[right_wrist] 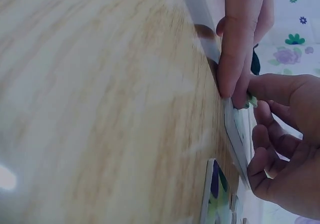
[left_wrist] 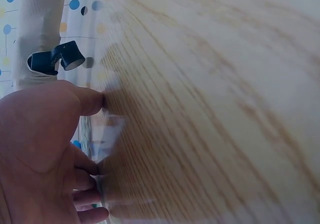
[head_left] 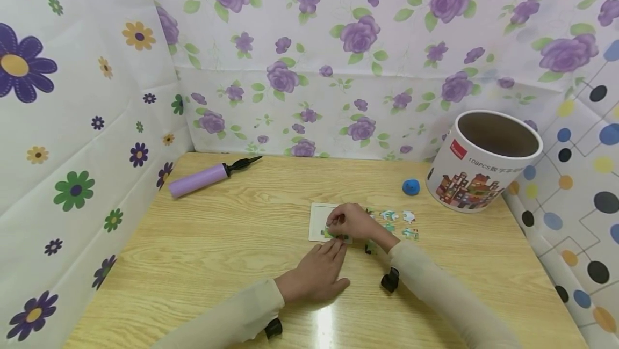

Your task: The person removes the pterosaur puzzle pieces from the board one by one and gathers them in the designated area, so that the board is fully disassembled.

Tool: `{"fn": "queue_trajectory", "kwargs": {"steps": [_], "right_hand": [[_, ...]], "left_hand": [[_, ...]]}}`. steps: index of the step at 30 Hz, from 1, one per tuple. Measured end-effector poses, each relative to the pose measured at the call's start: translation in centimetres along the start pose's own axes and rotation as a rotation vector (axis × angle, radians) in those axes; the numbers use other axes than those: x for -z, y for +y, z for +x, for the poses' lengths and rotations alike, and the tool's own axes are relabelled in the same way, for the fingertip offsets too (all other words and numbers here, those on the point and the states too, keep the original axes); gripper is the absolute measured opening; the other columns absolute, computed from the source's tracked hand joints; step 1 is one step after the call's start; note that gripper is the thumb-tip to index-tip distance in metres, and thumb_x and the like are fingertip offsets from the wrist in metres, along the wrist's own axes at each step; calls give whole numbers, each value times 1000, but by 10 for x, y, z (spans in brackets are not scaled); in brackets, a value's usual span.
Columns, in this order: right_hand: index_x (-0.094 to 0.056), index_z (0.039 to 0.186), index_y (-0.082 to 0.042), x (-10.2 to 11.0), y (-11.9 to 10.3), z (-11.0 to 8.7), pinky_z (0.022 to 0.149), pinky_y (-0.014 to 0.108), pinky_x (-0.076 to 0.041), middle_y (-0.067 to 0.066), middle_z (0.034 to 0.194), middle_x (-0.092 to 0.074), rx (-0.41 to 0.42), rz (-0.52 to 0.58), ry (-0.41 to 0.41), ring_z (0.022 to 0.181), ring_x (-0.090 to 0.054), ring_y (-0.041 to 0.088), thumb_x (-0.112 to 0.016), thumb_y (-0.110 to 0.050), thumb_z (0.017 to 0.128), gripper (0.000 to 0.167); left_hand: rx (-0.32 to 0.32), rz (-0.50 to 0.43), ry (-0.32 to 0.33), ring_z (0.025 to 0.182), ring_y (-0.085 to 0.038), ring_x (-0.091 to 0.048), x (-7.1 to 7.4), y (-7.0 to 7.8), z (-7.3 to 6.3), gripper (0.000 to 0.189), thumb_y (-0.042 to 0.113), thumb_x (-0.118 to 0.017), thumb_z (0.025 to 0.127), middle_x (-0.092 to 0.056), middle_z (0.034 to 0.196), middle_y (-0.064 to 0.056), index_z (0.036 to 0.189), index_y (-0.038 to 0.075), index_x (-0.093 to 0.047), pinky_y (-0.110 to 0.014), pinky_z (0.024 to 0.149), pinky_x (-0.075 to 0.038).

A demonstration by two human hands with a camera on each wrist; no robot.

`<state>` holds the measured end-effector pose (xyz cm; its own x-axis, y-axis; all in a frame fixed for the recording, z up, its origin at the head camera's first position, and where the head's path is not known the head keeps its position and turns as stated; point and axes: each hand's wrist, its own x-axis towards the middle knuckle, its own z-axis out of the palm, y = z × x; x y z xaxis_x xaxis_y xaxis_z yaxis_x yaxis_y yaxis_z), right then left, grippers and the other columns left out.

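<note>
A white puzzle tray (head_left: pixel 316 220) lies on the table, with several green and yellow pieces along its near edge. My right hand (head_left: pixel 355 221) is over the tray, its thumb and forefinger pinching a green puzzle piece (right_wrist: pixel 251 101) low against the tray. The other fingers of that hand are curled by the tray's edge in the right wrist view. My left hand (head_left: pixel 319 273) lies palm down in front of the tray. Its extended fingertips press at the near rim, close to the right fingertips, and its thumb points out to the side.
Loose puzzle pieces (head_left: pixel 389 215) lie right of the tray, some partly behind the right wrist. Beyond them are a small blue toy (head_left: pixel 411 187) and a large printed bucket (head_left: pixel 476 177). A purple hand pump (head_left: pixel 200 180) lies back left on the wooden table (head_left: pixel 217 241). Patterned cloths surround it.
</note>
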<state>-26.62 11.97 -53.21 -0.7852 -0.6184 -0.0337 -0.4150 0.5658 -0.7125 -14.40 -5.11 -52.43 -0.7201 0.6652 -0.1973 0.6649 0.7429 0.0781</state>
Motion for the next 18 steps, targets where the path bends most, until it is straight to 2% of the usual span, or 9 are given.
{"fn": "queue_trajectory", "kwargs": {"steps": [8,15,18], "right_hand": [[-77,94,-16,0,1,-1,65,28,-55,-9,78,-70,14,13,1,65,-67,10,-74,-21,96,6],[-79,98,-19,7,-1,-7,70,29,-55,-9,90,-72,24,30,43,78,-65,8,-75,-20,95,5],[-78,98,-22,14,-1,-10,70,29,-55,-11,91,-72,14,7,70,79,-65,8,-74,-21,96,5]], "left_hand": [[5,34,-15,155,-26,-22,0,0,2,79,58,-36,106,-23,168,-14,161,2,-26,-41,121,-29],[10,39,3,154,-26,-25,3,0,0,80,60,-37,105,-25,168,-12,161,4,-28,-44,119,-29],[13,27,15,155,-28,-22,4,0,-1,80,60,-38,105,-24,168,-12,161,4,-29,-45,120,-28]]}}
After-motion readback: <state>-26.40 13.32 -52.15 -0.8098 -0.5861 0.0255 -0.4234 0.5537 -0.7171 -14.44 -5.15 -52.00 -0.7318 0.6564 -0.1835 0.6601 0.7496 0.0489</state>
